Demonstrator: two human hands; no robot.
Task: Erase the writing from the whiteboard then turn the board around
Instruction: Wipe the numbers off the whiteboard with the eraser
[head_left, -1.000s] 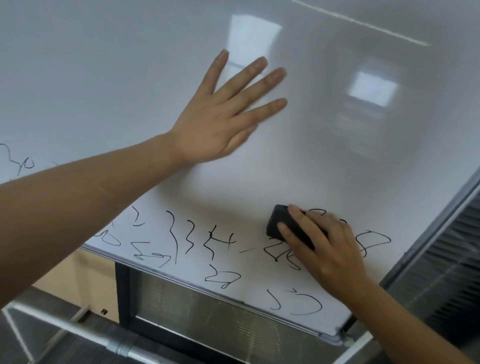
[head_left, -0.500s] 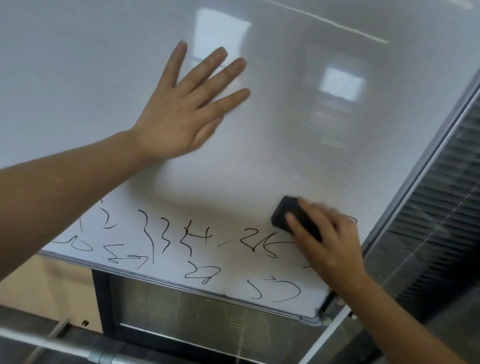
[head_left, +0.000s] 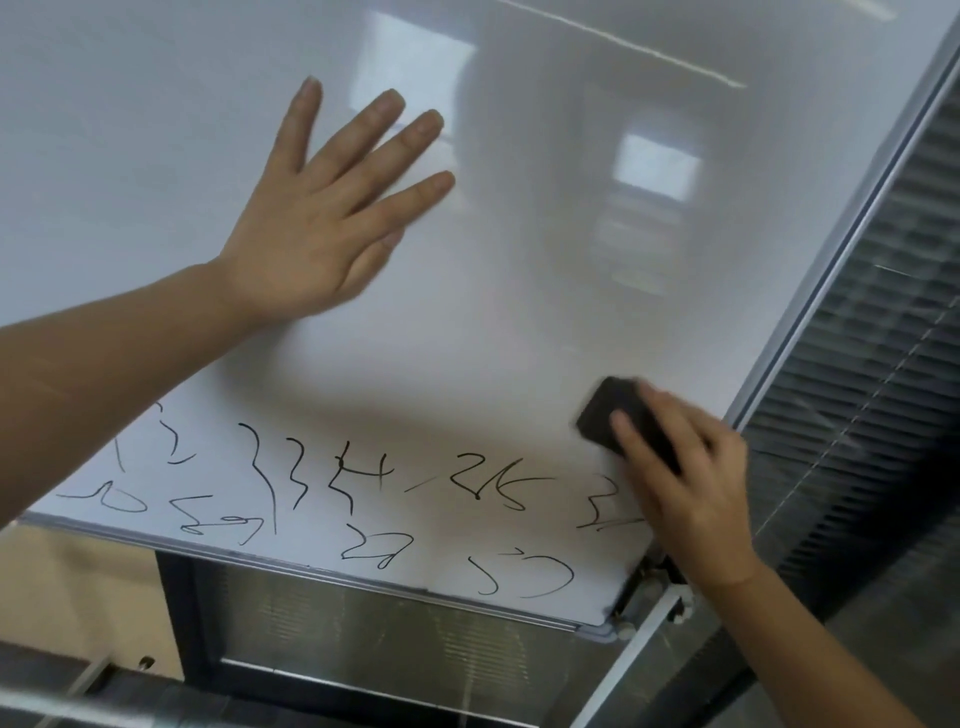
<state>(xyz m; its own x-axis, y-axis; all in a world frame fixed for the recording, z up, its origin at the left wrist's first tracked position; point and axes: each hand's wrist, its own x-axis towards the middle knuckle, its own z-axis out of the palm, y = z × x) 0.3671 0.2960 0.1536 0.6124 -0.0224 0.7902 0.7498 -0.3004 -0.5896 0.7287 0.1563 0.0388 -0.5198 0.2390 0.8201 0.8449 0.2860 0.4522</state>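
We see the whiteboard (head_left: 545, 322), glossy white in a grey metal frame, tilted across the view. Black scribbled writing (head_left: 363, 483) runs in two rough rows along its lower edge. The black eraser (head_left: 618, 415) lies against its surface near the right edge.

The left hand (head_left: 317, 228) lies flat with fingers straight and spread, its bare forearm reaching in from the lower left. The right hand (head_left: 691, 488) – forearm coming up from the lower right – curls its fingers around a black eraser (head_left: 618, 415).
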